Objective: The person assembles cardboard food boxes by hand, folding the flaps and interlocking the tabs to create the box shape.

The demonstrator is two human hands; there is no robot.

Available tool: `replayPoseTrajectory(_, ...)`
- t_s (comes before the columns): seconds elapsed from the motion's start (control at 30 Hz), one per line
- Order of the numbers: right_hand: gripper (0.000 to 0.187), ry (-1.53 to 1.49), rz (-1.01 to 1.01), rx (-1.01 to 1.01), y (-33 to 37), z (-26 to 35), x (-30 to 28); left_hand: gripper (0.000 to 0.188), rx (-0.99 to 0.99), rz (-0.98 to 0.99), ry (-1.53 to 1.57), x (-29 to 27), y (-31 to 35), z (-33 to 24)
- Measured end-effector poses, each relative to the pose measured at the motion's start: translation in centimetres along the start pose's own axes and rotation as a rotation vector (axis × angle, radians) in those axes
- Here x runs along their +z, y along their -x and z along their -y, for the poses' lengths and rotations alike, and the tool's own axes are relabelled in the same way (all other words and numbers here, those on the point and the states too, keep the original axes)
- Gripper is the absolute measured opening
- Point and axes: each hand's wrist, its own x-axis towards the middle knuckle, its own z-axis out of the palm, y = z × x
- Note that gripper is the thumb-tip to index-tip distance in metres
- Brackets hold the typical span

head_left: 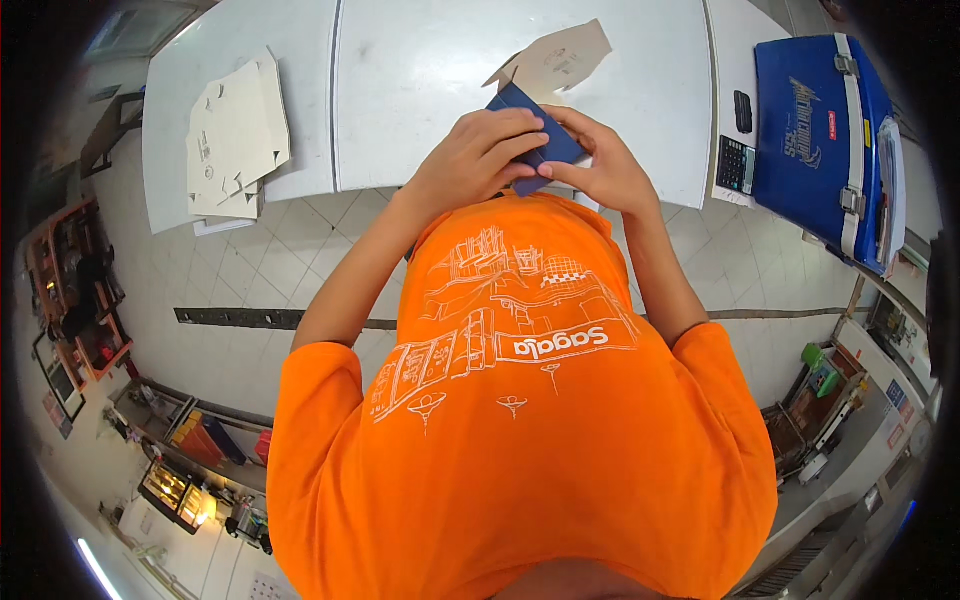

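Observation:
My left hand (497, 143) and my right hand (605, 165) grip a dark blue folded cardboard piece (562, 146) from both sides, at the table's near edge. The left fingers lie across its top face, while the right thumb presses near its lower corner. Just beyond the hands, a cream die-cut cardboard sheet (560, 62) with faint print sticks out from behind the blue piece. Whether the two are joined I cannot tell. At the table's left lies a stack of flat cream cardboard blanks (235, 135) with cut flaps.
The white table (430, 60) has seams across its top. A blue hard case (815, 140) with metal latches stands at the right, beside a calculator (735, 163) and a small black object (742, 112). Shelving (80, 290) lines the left side.

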Motion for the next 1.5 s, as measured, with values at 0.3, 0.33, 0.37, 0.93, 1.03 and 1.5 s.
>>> replayPoseTrajectory(0.3, 0.06, -0.413, 0.0, -0.014, 2.1, 3.0, 1.1, 0.107, -0.171, -0.042, -0.083, -4.6, -0.9, -3.9)
replayPoseTrajectory(0.33, 0.057, -0.457, 0.014, -0.015, 2.1, 3.1, 1.3, 0.11, -0.16, -0.005, -0.065, -4.7, -1.0, -3.9)
replayPoseTrajectory(0.37, 0.057, -0.459, 0.019, -0.016, 2.0, 3.4, 1.4, 0.11, -0.163, -0.005, -0.07, -4.7, -0.9, -3.9)
replayPoseTrajectory(0.93, 0.041, -0.478, -0.045, 0.096, 1.8, 5.3, 3.1, 0.074, -0.108, -0.017, -0.299, -4.6, 0.1, -4.0)
replayPoseTrajectory(1.03, 0.04, -0.346, -0.022, 0.008, 2.2, 5.4, 3.3, 0.075, -0.154, 0.012, -0.261, -4.6, 0.3, -4.2)
replayPoseTrajectory(1.5, 0.027, -0.415, -0.102, 0.084, 2.7, 4.9, 4.8, 0.058, -0.067, 0.188, -0.498, -5.0, 1.4, -6.4)
